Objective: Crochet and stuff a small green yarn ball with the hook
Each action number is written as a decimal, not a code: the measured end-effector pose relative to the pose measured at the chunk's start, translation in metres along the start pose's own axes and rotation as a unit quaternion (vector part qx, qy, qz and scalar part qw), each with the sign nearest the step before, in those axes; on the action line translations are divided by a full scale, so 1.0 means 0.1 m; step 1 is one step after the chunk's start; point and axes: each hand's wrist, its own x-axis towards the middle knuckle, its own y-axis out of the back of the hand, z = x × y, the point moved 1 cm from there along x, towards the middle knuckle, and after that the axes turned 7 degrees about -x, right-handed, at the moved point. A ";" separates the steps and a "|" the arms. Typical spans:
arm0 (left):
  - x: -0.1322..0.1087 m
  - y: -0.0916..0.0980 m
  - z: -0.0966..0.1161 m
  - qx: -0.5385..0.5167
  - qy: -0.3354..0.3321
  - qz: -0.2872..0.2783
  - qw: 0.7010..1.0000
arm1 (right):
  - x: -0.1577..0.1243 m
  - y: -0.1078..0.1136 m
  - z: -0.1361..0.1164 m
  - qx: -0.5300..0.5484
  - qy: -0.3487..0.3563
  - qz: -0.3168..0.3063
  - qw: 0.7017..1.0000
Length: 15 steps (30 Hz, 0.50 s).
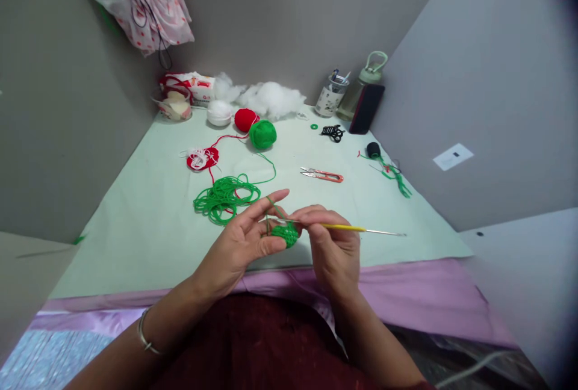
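Between its thumb and fingers my left hand pinches a small green crochet piece. Its index finger is stretched out, with a strand of green yarn running over it. My right hand grips a yellow-handled crochet hook, whose thin metal front end reaches to the top of the green piece. The hook's other metal end sticks out to the right. A loose heap of green yarn lies on the table beyond my left hand, and a strand runs from it to the green ball of yarn.
Orange-handled thread snips lie past my right hand. Farther back are a red ball of yarn, a white ball, white stuffing, a pen cup, a bottle and a dark phone. A red crochet piece lies left.
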 end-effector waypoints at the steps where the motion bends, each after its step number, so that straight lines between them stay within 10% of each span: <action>1: 0.00 0.00 0.00 0.007 -0.010 -0.002 1.000 | 0.00 0.00 0.01 0.011 -0.006 0.001 1.000; 15: -0.02 0.13 0.05 0.307 -0.126 -0.016 0.943 | 0.01 0.02 0.07 0.071 -0.074 -0.007 0.995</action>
